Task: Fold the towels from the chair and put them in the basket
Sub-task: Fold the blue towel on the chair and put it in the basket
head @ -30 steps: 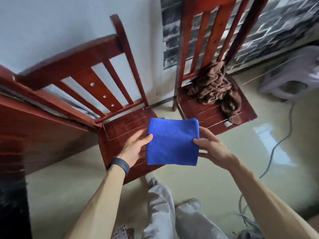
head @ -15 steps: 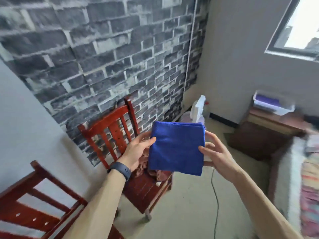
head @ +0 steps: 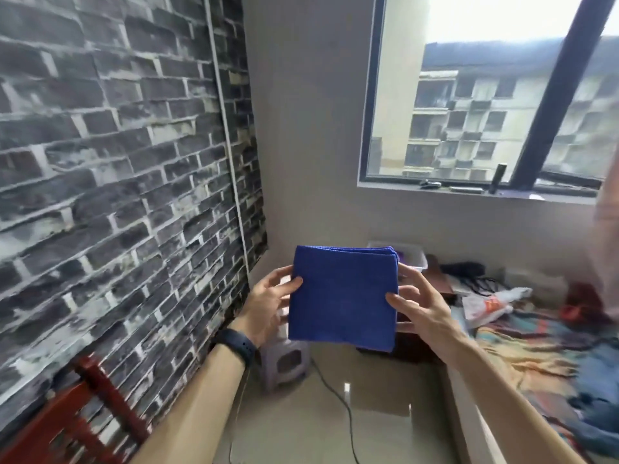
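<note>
The blue towel (head: 341, 296) is hanging in the air in front of the person, at chest height, between both hands. The left hand (head: 268, 306) is pinching its left edge: the thumb is lying on the front and the other fingers are going behind the cloth. The right hand (head: 422, 309) is gripping the right edge in the same way, with the thumb pressing on the front and the spread fingers curling behind. A dark wristband (head: 234, 344) is sitting on the left wrist.

Just behind the top right corner of the towel, a pale plastic bin (head: 415, 259) is standing on a dark wooden cabinet (head: 438, 272). The towel is covering most of the bin, so I cannot tell what is lying inside.

Below the hands, a pale plastic stool (head: 284, 360) is standing on a glossy beige floor (head: 301, 423), and a thin black cable (head: 338, 393) is running across it. A grey brick-pattern wall (head: 117, 162) is filling the left side, with part of a red wooden chair (head: 83, 413) at the lower left. A large window (head: 485, 95) is showing an apartment building outside. At the right, a bed with a colourful cover (head: 536, 346) is carrying a white plastic bag (head: 489, 303).

The towel is looking folded into a neat, flat square, with several layers showing along its top edge.
</note>
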A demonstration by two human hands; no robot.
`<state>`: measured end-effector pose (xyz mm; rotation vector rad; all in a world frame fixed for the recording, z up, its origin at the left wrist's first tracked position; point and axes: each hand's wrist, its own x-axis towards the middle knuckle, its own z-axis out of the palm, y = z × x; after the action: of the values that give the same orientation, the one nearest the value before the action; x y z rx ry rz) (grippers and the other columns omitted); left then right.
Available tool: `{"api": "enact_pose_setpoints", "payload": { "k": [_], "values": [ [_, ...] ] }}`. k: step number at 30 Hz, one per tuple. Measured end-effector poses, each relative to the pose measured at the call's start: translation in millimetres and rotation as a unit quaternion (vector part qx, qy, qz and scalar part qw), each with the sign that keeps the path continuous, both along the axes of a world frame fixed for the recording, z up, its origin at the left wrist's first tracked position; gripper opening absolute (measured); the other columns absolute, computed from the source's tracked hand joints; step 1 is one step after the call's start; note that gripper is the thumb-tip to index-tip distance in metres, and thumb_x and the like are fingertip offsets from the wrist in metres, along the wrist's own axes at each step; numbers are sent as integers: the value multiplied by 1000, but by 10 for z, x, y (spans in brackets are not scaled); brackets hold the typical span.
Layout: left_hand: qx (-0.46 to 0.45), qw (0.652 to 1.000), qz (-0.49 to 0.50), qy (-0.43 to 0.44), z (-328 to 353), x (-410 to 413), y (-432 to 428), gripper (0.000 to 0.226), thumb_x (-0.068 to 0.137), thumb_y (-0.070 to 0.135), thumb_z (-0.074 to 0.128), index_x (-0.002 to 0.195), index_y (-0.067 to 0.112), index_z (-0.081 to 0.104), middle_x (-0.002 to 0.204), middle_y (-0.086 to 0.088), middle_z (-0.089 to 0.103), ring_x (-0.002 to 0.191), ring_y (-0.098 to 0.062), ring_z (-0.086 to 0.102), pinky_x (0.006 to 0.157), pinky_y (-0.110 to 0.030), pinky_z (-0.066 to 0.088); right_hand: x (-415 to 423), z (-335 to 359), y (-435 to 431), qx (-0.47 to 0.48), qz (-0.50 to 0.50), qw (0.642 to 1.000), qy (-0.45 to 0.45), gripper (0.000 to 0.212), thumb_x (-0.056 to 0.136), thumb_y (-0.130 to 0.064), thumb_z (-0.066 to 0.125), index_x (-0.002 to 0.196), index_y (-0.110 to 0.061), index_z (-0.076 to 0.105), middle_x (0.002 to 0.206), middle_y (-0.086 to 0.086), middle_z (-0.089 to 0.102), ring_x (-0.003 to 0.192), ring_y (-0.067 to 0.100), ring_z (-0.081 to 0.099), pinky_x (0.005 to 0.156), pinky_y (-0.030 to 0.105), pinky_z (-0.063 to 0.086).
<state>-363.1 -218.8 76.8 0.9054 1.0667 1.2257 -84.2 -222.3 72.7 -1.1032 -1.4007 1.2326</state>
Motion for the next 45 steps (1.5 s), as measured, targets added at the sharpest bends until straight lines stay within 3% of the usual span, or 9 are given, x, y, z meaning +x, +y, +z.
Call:
{"api": "enact_pose_setpoints", "payload": {
  "k": [3, 8, 13, 18, 25, 28, 35, 41, 45],
  "values": [
    [15, 998, -53, 9, 119, 183, 548, 19, 90, 18, 68, 106, 28, 71, 99, -1, 74, 77, -20, 66, 76, -40, 52, 165, 111, 299, 16, -46, 999, 5, 50, 96, -8, 63, 133, -40, 55, 113, 16, 68, 104, 28, 70, 79, 49, 61],
    [36, 992, -116, 33, 290, 540, 1329, 24, 89, 22, 69, 113, 26, 68, 101, -2, 74, 78, -22, 67, 70, -36, 53, 454, 271, 758, 21, -118, 993, 21, 44, 96, -5, 61, 126, -37, 57, 105, 12, 71, 85, 16, 74, 63, 36, 60],
    [38, 986, -157, 30, 255, 905, 2121, 29, 88, 25, 71, 117, 26, 67, 107, -5, 74, 86, -25, 69, 81, -45, 55, 808, 257, 1353, 20, -151, 988, 8, 43, 97, -12, 62, 129, -39, 55, 105, 9, 73, 86, 18, 74, 66, 39, 60],
    [40, 985, -165, 35, 150, 1363, 3049, 27, 89, 23, 70, 115, 26, 67, 104, -3, 74, 85, -22, 68, 80, -41, 53, 1235, 154, 2184, 22, -171, 985, 4, 46, 96, -11, 64, 131, -39, 56, 106, 12, 72, 95, 24, 73, 71, 48, 62],
    [32, 986, -162, 37, 64, 2031, 4532, 30, 90, 22, 69, 120, 24, 64, 108, -6, 74, 89, -25, 69, 92, -52, 52, 1917, 74, 3683, 15, -167, 986, 15, 44, 95, -10, 64, 125, -43, 60, 108, 17, 71, 89, 22, 73, 67, 38, 60],
    [24, 989, -145, 33, -15, 2232, 5111, 29, 91, 21, 68, 119, 25, 65, 106, -5, 74, 87, -22, 69, 87, -48, 53, 2142, 14, 4355, 0, -153, 988, 17, 44, 95, -15, 65, 127, -44, 59, 109, 15, 71, 93, 25, 72, 67, 39, 60],
    [-48, 989, -119, 67, -527, 2452, 6383, 29, 88, 31, 72, 116, 29, 66, 109, -4, 74, 89, -24, 71, 76, -38, 56, 2363, -507, 5803, -78, -143, 987, 4, 41, 98, -14, 61, 127, -43, 59, 107, 17, 70, 98, 30, 70, 67, 44, 61],
    [-167, 977, -114, 67, -1538, 2629, 7453, 29, 87, 36, 72, 114, 26, 67, 110, -2, 74, 91, -22, 67, 87, -46, 55, 2422, -1446, 6891, -183, -166, 969, -16, 37, 96, -16, 63, 124, -40, 62, 100, 16, 74, 95, 28, 73, 79, 44, 59],
    [-260, 955, -116, 80, -2141, 2750, 7798, 27, 90, 36, 69, 114, 24, 65, 108, 0, 74, 87, -22, 67, 74, -36, 55, 2459, -2074, 7258, -294, -186, 937, -10, 33, 96, -13, 63, 122, -33, 63, 96, 11, 76, 85, 29, 74, 74, 45, 57]
  ]
}}
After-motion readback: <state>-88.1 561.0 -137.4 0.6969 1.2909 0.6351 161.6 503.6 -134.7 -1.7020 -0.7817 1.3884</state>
